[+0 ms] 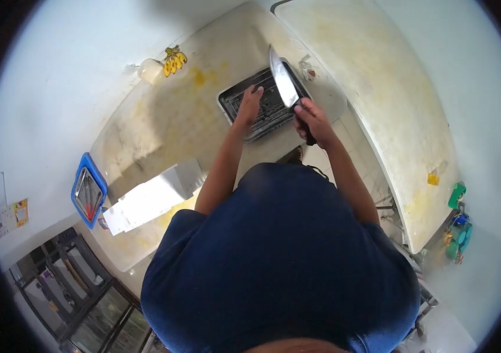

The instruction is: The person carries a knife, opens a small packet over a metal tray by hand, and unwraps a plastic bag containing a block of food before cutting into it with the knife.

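Note:
My right hand point(316, 122) is closed around the black handle of a large kitchen knife point(284, 83). Its wide, shiny blade points up and away from me, over the right part of a black tray point(268, 120) with a light rim and a ridged bottom. At the left part of this tray is my left hand point(249, 107), thumb and forefinger apart, with no object visible in it. Whether its fingertips touch the tray bottom I cannot tell. Just beyond the tray's right edge lies a small clear plastic bag point(307, 69) with something brown in it.
The tray stands on a yellow-stained pale table point(185, 117). Small bananas point(174, 61) and a whitish container point(151, 71) sit by the wall. White sheets point(153, 200) and a blue-rimmed tray point(90, 189) with utensils lie at left. A second table point(391, 100) stands at right.

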The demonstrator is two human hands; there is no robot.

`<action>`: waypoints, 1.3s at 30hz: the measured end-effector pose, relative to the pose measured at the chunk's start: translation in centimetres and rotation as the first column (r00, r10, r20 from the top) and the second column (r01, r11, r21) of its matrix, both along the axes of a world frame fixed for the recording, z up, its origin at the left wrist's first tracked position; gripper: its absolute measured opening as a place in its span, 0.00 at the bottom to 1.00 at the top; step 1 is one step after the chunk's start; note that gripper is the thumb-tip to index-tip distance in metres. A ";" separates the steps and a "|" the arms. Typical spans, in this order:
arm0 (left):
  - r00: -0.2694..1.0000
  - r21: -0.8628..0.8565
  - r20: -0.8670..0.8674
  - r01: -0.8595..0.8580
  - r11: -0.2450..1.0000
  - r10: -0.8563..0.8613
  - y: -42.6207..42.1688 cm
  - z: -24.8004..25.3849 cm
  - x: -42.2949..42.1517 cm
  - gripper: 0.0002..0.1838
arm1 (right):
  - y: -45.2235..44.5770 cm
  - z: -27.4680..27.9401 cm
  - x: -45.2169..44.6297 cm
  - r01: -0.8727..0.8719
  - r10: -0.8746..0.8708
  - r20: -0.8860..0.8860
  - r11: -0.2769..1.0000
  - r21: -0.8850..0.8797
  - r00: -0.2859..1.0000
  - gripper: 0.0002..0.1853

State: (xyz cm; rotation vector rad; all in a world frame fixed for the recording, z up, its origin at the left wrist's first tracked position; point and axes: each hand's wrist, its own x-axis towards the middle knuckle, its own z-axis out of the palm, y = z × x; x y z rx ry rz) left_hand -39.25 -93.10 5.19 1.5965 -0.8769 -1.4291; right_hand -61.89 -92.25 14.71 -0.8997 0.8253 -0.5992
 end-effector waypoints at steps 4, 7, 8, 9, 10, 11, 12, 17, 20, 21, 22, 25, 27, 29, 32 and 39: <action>0.837 0.139 -0.519 -0.114 0.984 0.171 -0.1 2.1 -0.2 0.44 | 0.1 -2.0 -0.6 -0.124 0.109 -0.197 0.990 -0.066 0.974 0.09; 0.680 0.192 -0.692 -0.150 0.970 0.242 0.2 2.3 0.2 0.47 | 0.1 -5.5 -1.0 -0.017 -0.087 -0.491 0.979 -0.203 0.867 0.10; 0.691 0.166 -0.687 -0.153 0.974 0.225 0.2 1.8 0.5 0.48 | 0.5 -6.4 -1.3 -0.025 -0.145 -0.535 0.954 -0.297 0.832 0.11; 0.807 0.168 -0.555 -0.128 0.977 0.201 0.2 2.1 0.2 0.53 | 0.4 -6.5 -1.6 -0.035 -0.218 -0.569 0.916 -0.399 0.793 0.11; 0.824 0.136 -0.549 -0.076 0.988 0.139 0.1 2.1 0.0 0.55 | 0.3 -5.4 -1.2 -0.052 -0.177 -0.513 0.915 -0.401 0.840 0.11; 0.837 0.113 -0.541 -0.023 0.993 0.081 0.4 2.0 0.0 0.57 | 0.9 -4.5 -0.7 -0.071 -0.130 -0.459 0.916 -0.395 0.879 0.12; 0.847 0.094 -0.531 0.029 0.995 0.025 0.8 2.4 -0.2 0.59 | 1.0 -3.8 -0.4 -0.091 -0.079 -0.401 0.917 -0.388 0.913 0.12; 0.562 -0.030 -0.826 0.043 0.999 -0.049 1.8 3.5 -0.9 0.64 | 0.3 -8.1 -1.3 -0.099 -0.103 -0.522 0.933 -0.345 0.847 0.12; 0.691 0.092 -0.718 -0.024 0.995 0.083 1.6 2.9 -0.8 0.64 | -0.1 -13.3 -3.5 -0.256 -0.429 -0.737 0.745 -0.616 0.523 0.12; 0.689 0.104 -0.716 -0.051 0.993 0.110 1.7 2.8 -0.7 0.63 | 0.2 -12.3 -3.7 -0.172 -0.348 -0.729 0.827 -0.534 0.590 0.13; 0.686 0.112 -0.715 -0.079 0.991 0.135 1.7 2.7 -0.7 0.63 | 0.3 -10.6 -3.7 -0.097 -0.272 -0.703 0.894 -0.437 0.657 0.13; 0.639 0.162 -0.742 -0.121 0.979 0.201 1.7 2.3 -0.8 0.61 | 1.3 -5.5 -1.6 -0.074 0.018 -0.325 0.984 -0.161 0.946 0.13; 0.503 0.162 -0.841 -0.114 0.980 0.198 1.5 2.2 -1.0 0.59 | 1.8 -5.2 -0.6 -0.214 0.196 -0.187 0.974 -0.080 0.963 0.12; 0.410 0.102 -0.900 -0.137 0.985 0.150 1.3 2.2 -1.4 0.57 | 1.7 -6.3 -0.4 -0.288 0.267 -0.198 0.954 -0.085 0.943 0.11; 0.343 0.003 -0.936 -0.215 0.977 0.078 1.7 3.1 -1.8 0.54 | 0.2 -11.6 -2.3 -0.096 -0.205 -0.491 0.849 -0.520 0.847 0.12; 0.616 0.021 -0.749 -0.346 0.938 0.244 1.8 5.7 -1.2 0.52 | 0.5 -5.2 -1.7 0.126 -0.356 -0.559 0.905 -0.407 0.749 0.14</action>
